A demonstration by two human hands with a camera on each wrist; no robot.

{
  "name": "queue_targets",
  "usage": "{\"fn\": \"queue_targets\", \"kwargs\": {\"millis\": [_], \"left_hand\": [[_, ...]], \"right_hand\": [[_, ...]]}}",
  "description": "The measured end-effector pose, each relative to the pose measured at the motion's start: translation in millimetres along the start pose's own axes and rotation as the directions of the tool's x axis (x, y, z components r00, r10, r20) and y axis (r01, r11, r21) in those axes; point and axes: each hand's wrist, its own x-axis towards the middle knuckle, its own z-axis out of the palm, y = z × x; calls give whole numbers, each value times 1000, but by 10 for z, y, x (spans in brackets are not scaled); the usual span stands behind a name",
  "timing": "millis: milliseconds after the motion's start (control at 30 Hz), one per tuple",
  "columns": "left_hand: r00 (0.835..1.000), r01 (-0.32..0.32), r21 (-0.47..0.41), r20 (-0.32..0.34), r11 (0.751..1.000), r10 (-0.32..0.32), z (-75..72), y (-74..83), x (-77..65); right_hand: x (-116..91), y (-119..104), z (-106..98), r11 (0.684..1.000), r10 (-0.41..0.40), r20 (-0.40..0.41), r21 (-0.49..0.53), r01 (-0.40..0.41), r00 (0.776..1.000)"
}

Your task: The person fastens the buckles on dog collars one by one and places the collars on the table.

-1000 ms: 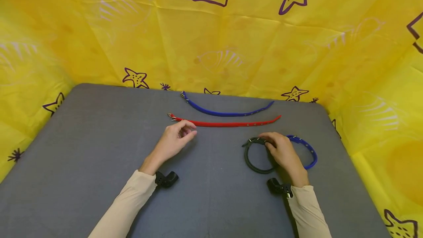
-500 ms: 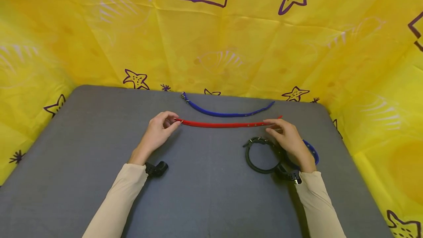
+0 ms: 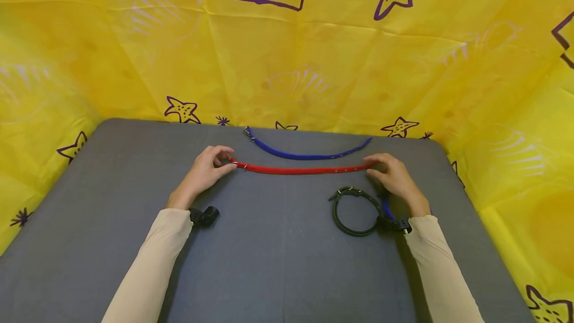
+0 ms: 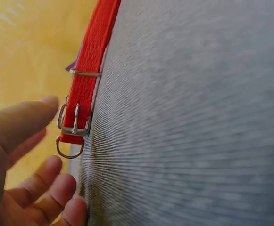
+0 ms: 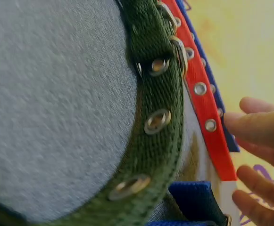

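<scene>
A red pet collar (image 3: 291, 170) lies stretched out flat across the table. My left hand (image 3: 204, 172) is at its buckle end, with thumb and fingers spread around it. In the left wrist view, a small gap shows between the fingertips and the metal buckle (image 4: 74, 131). At the other end is my right hand (image 3: 396, 178), thumb and fingers parted beside the pointed tip. The right wrist view shows that end of the red collar with its metal eyelets (image 5: 200, 88), no finger curled round it.
Behind the red collar lies a blue collar (image 3: 300, 156), also unfastened. A dark green collar (image 3: 336, 213), buckled into a ring, sits nearer on the right. Beside it, a blue looped collar (image 3: 387, 208) is mostly hidden by my right wrist. A yellow patterned cloth (image 3: 291, 44) surrounds the grey table (image 3: 269, 263).
My right hand has left the green collar and moved up to the red collar's tip. My left hand has shifted left to the buckle end. The red collar has barely moved.
</scene>
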Motion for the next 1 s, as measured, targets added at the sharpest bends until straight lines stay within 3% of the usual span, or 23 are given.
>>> {"fn": "queue_targets", "kwargs": {"millis": [333, 600, 800, 1000], "left_hand": [[992, 22, 90, 119, 996, -33, -39, 13, 63], [995, 35, 61, 90, 998, -41, -42, -2, 13], [994, 78, -6, 75, 997, -77, -86, -19, -47], [995, 80, -43, 61, 996, -78, -128, -39, -104]], "right_hand": [[4, 63, 14, 996, -16, 79, -86, 23, 997], [-4, 39, 14, 992, 7, 39, -123, -2, 999], [-2, 16, 31, 985, -54, -41, -164, 47, 998], [-27, -64, 6, 990, -6, -78, -144, -5, 997]]}}
